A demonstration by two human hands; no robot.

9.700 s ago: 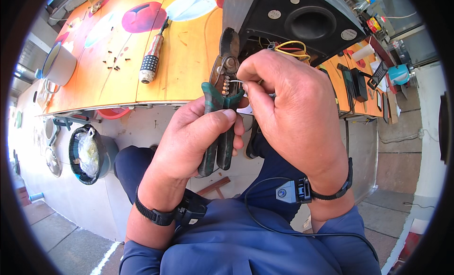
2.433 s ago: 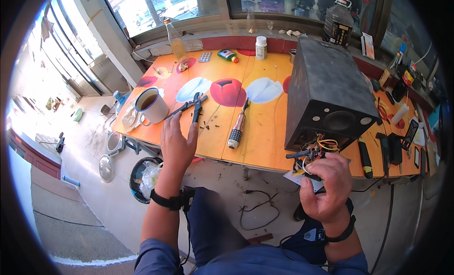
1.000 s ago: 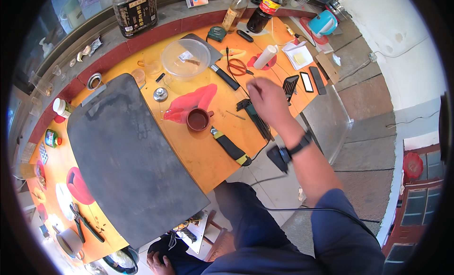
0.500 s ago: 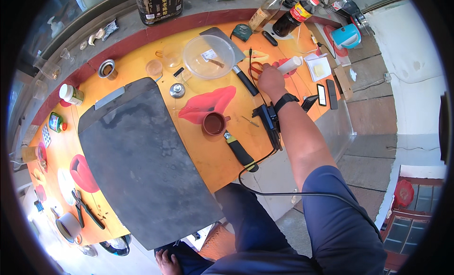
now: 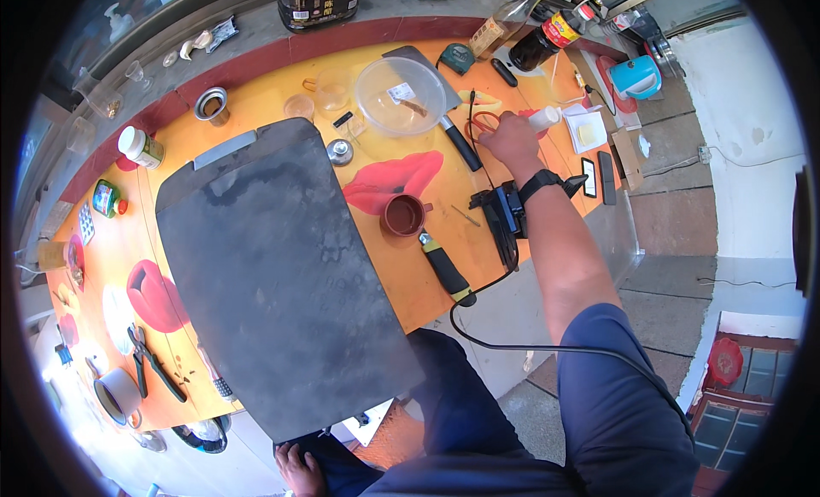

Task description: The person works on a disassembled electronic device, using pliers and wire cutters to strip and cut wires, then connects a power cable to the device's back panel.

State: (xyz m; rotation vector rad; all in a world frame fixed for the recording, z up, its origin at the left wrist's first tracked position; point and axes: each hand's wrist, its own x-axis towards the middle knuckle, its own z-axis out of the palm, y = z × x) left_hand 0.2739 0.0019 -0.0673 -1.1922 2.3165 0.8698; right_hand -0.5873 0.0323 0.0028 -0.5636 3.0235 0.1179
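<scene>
Table carried a big dark box; trouser leg below it. Clear bowl stood farther right. Left hand lay on the leg, fingers slightly spread. Right hand was at an orange loop on the table, near the bowl; fingers bent, couldn't tell if gripping.

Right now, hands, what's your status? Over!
Right hand at orange loop, grip hidden. Left hand on leg. Grey box between hands.
</scene>
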